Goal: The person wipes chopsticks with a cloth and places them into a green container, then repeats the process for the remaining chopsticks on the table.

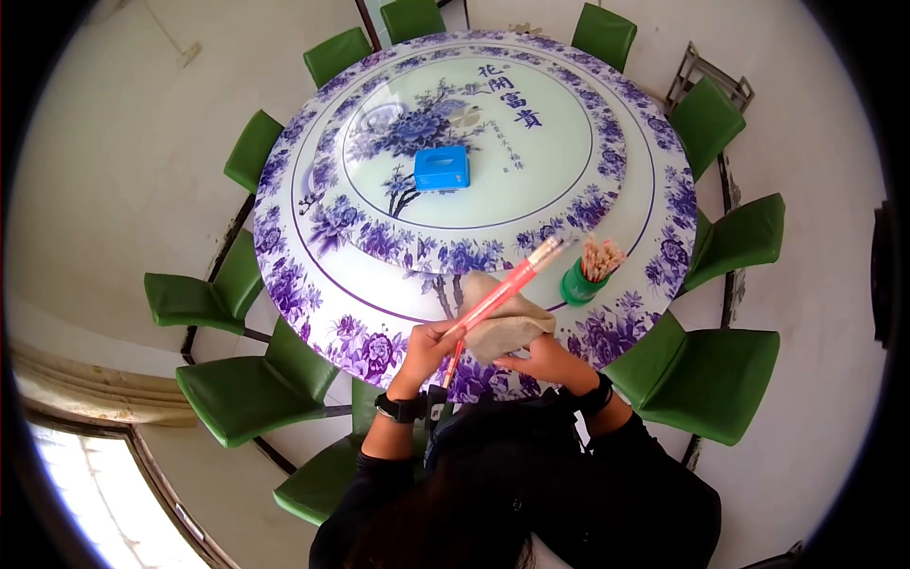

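My left hand (pixel 431 351), at the table's near edge, is closed on a red packet (pixel 500 296) shaped like a long narrow tube, its pale end pointing up and right. Another thin red stick (pixel 453 364) shows below that hand. My right hand (pixel 547 361) is closed on a beige cloth (pixel 509 325), which lies against the packet from the right. Just beyond the cloth, to the right, a green cup (pixel 579 284) stands on the table and holds several pale wooden sticks (pixel 601 258).
The round table (pixel 360 299) has a purple flower pattern and a raised round glass turntable (pixel 540 180). On the turntable sits a blue box (pixel 442 169). Green chairs (pixel 706 379) surround the table. A window (pixel 100 493) is at the lower left.
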Tool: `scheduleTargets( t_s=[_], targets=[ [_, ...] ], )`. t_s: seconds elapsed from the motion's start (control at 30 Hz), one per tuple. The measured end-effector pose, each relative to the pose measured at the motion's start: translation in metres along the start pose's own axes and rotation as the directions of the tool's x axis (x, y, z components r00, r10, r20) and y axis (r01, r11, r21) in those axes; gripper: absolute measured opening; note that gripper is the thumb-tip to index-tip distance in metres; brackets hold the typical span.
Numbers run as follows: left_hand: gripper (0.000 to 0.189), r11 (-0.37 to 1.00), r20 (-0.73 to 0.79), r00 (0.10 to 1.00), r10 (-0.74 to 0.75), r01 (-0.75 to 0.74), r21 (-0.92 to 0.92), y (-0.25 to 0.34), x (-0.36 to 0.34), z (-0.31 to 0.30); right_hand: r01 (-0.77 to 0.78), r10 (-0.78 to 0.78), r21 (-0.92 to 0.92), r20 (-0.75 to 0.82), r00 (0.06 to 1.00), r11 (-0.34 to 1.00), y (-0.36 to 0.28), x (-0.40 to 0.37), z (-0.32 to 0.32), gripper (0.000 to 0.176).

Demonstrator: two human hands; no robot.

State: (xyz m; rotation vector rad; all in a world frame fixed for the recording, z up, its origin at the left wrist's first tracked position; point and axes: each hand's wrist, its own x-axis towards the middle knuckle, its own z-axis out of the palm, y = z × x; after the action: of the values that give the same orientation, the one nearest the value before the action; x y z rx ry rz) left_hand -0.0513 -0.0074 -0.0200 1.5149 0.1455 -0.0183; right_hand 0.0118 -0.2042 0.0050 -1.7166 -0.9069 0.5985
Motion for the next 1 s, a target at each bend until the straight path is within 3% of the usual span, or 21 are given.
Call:
scheduleTargets(
  t_s=[0.07,0.2,0.27,0.33,0.4,0.43,0.47,0.53,0.67,0.73,0.8,0.87,1.0],
  targets=[
    [0.015,0.999,0.057,0.998,-0.034,0.033,0.014,0.001,0.000,0.002,0.046,-0.026,0.174,-0.115,0.993,0.984,0.008,0.002,0.006,0.041],
    [0.016,0.988,0.192,0.973,-0.124,0.140,-0.072,-0.007,-0.002,0.014,0.092,-0.062,0.284,-0.115,0.991,0.954,0.005,0.010,0.013,0.028],
    [0.016,0.976,0.236,0.961,-0.147,0.179,-0.121,-0.016,0.001,0.021,0.106,0.027,0.440,-0.285,0.958,0.892,0.004,0.012,0.019,0.017],
    [0.017,0.976,0.190,0.968,-0.166,0.189,-0.112,-0.005,0.001,0.033,0.104,0.059,0.432,-0.347,0.936,0.896,0.001,0.018,0.015,0.015],
    [0.020,0.999,0.131,0.991,-0.032,0.028,0.030,-0.014,0.001,0.037,0.175,0.035,0.269,-0.627,0.778,0.947,0.026,0.026,0.012,0.015],
    [0.023,1.000,0.127,0.992,-0.004,0.001,0.025,-0.010,0.002,0.039,0.233,0.086,0.307,-0.753,0.652,0.923,0.015,0.032,0.005,0.016],
    [0.025,0.998,0.131,0.991,-0.039,0.032,0.058,-0.004,0.001,0.039,0.272,0.237,0.488,-0.749,0.619,0.829,0.002,0.036,-0.008,0.016],
    [0.023,1.000,0.155,0.988,-0.017,0.017,0.004,-0.007,-0.001,0.032,0.255,0.191,0.460,-0.721,0.666,0.850,0.005,0.035,-0.039,0.015],
    [0.023,0.998,0.149,0.988,-0.052,0.058,-0.038,-0.012,-0.003,0.026,0.387,0.106,0.427,-0.771,0.628,0.817,0.006,0.045,-0.036,0.014],
    [0.023,0.995,0.136,0.990,-0.033,0.045,-0.084,-0.012,0.000,0.027,0.369,0.230,0.582,-0.709,0.667,0.724,-0.002,0.045,-0.019,0.014],
    [0.024,0.990,0.129,0.991,0.017,0.002,-0.141,-0.010,0.006,0.030,0.250,0.125,0.549,-0.555,0.822,0.798,0.009,0.042,0.004,0.014],
    [0.024,0.990,0.077,0.997,0.019,-0.009,-0.137,0.004,0.009,0.033,0.040,0.025,0.551,-0.111,0.993,0.833,0.012,0.037,0.010,0.017],
    [0.023,0.992,0.039,0.996,0.078,-0.074,-0.102,-0.005,0.020,0.025,0.085,-0.089,0.487,-0.015,0.996,0.869,0.009,0.036,-0.001,0.022]
  ],
)
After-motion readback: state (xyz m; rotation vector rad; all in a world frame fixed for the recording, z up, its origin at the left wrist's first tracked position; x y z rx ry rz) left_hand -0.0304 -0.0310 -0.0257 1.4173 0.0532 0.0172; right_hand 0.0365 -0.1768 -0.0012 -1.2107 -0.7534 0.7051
